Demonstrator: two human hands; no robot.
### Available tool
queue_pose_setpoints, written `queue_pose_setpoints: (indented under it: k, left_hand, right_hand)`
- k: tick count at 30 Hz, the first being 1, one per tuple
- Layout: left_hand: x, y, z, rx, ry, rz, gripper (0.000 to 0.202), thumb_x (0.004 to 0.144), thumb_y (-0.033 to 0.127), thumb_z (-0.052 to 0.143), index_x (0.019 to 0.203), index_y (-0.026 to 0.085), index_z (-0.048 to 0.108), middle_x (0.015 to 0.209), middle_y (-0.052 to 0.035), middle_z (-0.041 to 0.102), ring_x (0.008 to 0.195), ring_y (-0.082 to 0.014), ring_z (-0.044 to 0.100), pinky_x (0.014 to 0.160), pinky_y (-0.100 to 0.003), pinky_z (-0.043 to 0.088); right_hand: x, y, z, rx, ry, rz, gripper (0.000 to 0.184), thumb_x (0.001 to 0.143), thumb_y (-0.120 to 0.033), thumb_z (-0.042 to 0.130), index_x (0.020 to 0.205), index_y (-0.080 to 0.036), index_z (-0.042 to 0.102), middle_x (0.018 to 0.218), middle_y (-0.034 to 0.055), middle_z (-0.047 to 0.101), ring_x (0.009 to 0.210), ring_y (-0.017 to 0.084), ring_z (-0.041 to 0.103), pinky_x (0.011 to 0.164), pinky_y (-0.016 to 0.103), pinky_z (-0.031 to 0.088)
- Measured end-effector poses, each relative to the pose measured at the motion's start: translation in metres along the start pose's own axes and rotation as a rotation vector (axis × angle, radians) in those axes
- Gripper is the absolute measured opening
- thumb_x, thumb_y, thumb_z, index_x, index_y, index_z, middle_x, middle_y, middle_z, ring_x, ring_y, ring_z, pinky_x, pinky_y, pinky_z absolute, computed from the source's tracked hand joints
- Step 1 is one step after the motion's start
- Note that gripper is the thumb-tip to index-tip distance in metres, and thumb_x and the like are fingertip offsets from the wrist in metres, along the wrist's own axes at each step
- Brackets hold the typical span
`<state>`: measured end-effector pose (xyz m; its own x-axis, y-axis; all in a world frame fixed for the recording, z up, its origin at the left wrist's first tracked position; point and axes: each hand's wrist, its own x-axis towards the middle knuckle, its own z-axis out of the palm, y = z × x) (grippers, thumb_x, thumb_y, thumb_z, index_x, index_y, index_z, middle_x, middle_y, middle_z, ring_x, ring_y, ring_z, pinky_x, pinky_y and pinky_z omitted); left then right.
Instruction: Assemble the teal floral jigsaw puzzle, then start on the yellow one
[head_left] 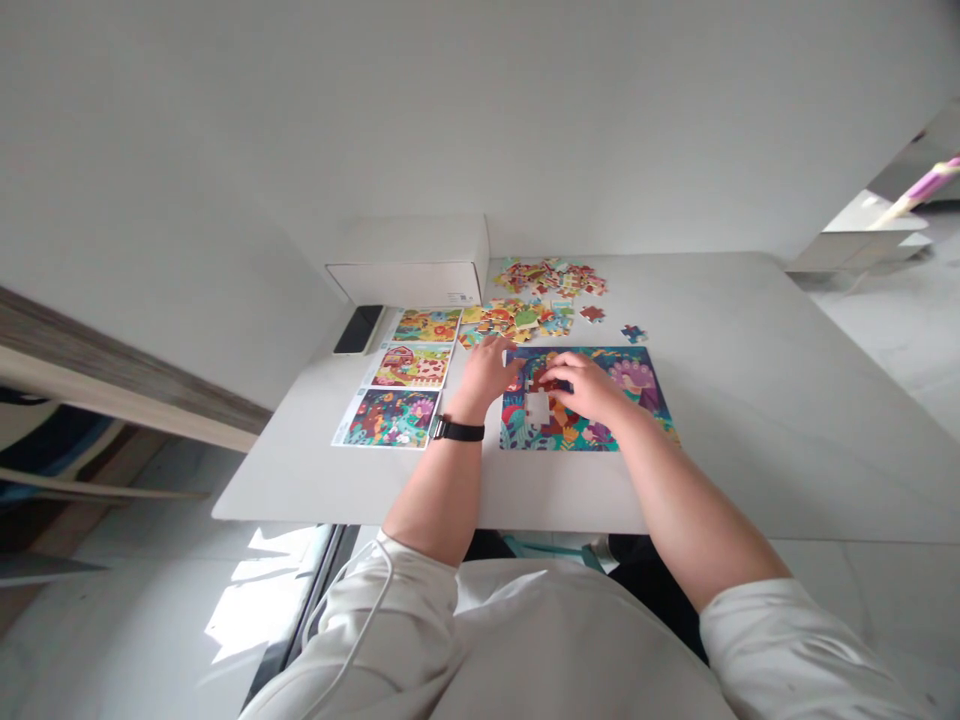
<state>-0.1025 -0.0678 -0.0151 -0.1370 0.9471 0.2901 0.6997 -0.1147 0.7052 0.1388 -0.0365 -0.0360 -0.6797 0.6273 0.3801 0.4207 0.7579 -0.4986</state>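
A nearly filled jigsaw puzzle (637, 378) lies on the table, showing a peacock, flowers and dark blue foliage. A pale gap (538, 408) shows in its left half. My right hand (585, 387) reaches over the middle of the puzzle, thumb and fingers curled on a brown-red puzzle piece (536, 384) just above the gap. My left hand (489, 370) rests at the puzzle's left edge, its fingers spread and holding nothing visible; a black band circles that wrist. The tips of my right fingers partly cover the piece.
Left of the puzzle lies a sheet with three printed pictures (409, 366), beside a phone (359, 329). Behind are a white box (409, 262) and two heaps of loose pieces (551, 276). Single pieces lie apart: a red one (592, 314) and a blue one (633, 333).
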Motion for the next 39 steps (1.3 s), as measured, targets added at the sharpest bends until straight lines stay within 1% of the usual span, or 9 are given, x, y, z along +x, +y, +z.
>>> queue_pose_setpoints:
  k: [2,4,6,9,14,22,32,35,39]
  left_hand:
    - [-0.002,0.002,0.0,0.17,-0.09,0.008,0.012,0.089,0.023,0.082,0.101,0.023,0.08,0.121,-0.0109,0.076,0.12,-0.0301,0.068,0.114,-0.043,0.049]
    - [-0.005,0.005,0.0,0.333,-0.18,-0.012,0.02,0.094,0.029,0.077,0.113,0.024,0.081,0.132,-0.0095,0.075,0.128,-0.0299,0.067,0.118,-0.043,0.048]
    - [-0.007,0.008,0.001,0.457,-0.24,-0.048,0.029,0.097,0.035,0.074,0.125,0.027,0.08,0.139,-0.0083,0.074,0.132,-0.0303,0.067,0.118,-0.043,0.049]
    - [-0.008,0.011,0.001,0.544,-0.287,-0.094,0.036,0.099,0.039,0.072,0.133,0.028,0.078,0.143,-0.0084,0.073,0.133,-0.0322,0.067,0.116,-0.044,0.052]
    - [-0.009,0.014,0.0,0.562,-0.307,-0.112,0.043,0.097,0.04,0.074,0.138,0.028,0.076,0.146,-0.0083,0.072,0.134,-0.0339,0.066,0.116,-0.047,0.052]
    - [-0.009,0.014,0.001,0.57,-0.318,-0.103,0.047,0.093,0.041,0.078,0.139,0.028,0.075,0.145,-0.0108,0.07,0.133,-0.0345,0.066,0.114,-0.047,0.053]
    - [-0.011,0.011,0.005,0.586,-0.302,-0.076,0.05,0.092,0.043,0.079,0.139,0.028,0.075,0.145,-0.0119,0.069,0.132,-0.0354,0.066,0.113,-0.048,0.054]
    - [-0.011,0.011,0.005,0.594,-0.304,-0.071,0.051,0.092,0.045,0.078,0.14,0.027,0.074,0.146,-0.0118,0.069,0.131,-0.0356,0.066,0.113,-0.049,0.054]
    - [-0.011,0.009,0.005,0.599,-0.322,-0.069,0.056,0.093,0.052,0.077,0.143,0.028,0.072,0.149,-0.0124,0.066,0.133,-0.0369,0.065,0.114,-0.05,0.054]
  right_hand:
    - [0.0,-0.002,0.002,-0.027,-0.052,0.017,0.024,0.09,-0.014,0.082,0.109,-0.029,0.086,0.121,0.0077,0.074,0.117,0.028,0.071,0.11,0.047,0.057]
    - [0.001,-0.004,0.004,-0.047,-0.095,0.029,0.024,0.09,-0.014,0.082,0.11,-0.028,0.086,0.122,0.0082,0.074,0.118,0.027,0.071,0.111,0.045,0.055]
    - [0.001,-0.007,0.005,-0.055,-0.128,0.032,0.024,0.092,-0.014,0.081,0.11,-0.028,0.086,0.122,0.0083,0.074,0.118,0.026,0.071,0.112,0.044,0.054]
    - [0.002,-0.01,0.007,-0.068,-0.15,0.04,0.023,0.093,-0.014,0.08,0.111,-0.028,0.086,0.122,0.008,0.075,0.117,0.026,0.071,0.112,0.043,0.053]
    - [0.002,-0.013,0.009,-0.098,-0.161,0.058,0.024,0.095,-0.014,0.078,0.113,-0.028,0.086,0.122,0.0077,0.076,0.118,0.026,0.071,0.114,0.043,0.05]
    - [0.003,-0.019,0.003,-0.124,-0.196,0.089,0.023,0.096,-0.016,0.078,0.115,-0.026,0.086,0.124,0.0074,0.077,0.121,0.026,0.071,0.116,0.042,0.049]
    - [0.002,-0.013,0.008,-0.159,-0.194,0.089,0.026,0.096,-0.017,0.076,0.116,-0.03,0.087,0.129,0.0085,0.076,0.125,0.027,0.069,0.119,0.045,0.048]
    - [0.001,-0.012,0.002,-0.16,-0.166,0.121,0.026,0.095,-0.015,0.075,0.115,-0.027,0.087,0.125,0.0092,0.076,0.121,0.026,0.071,0.115,0.041,0.051]
    - [0.001,-0.012,-0.01,-0.174,-0.143,0.233,0.025,0.099,-0.016,0.069,0.115,-0.025,0.087,0.116,0.0088,0.077,0.105,0.023,0.074,0.096,0.033,0.056]
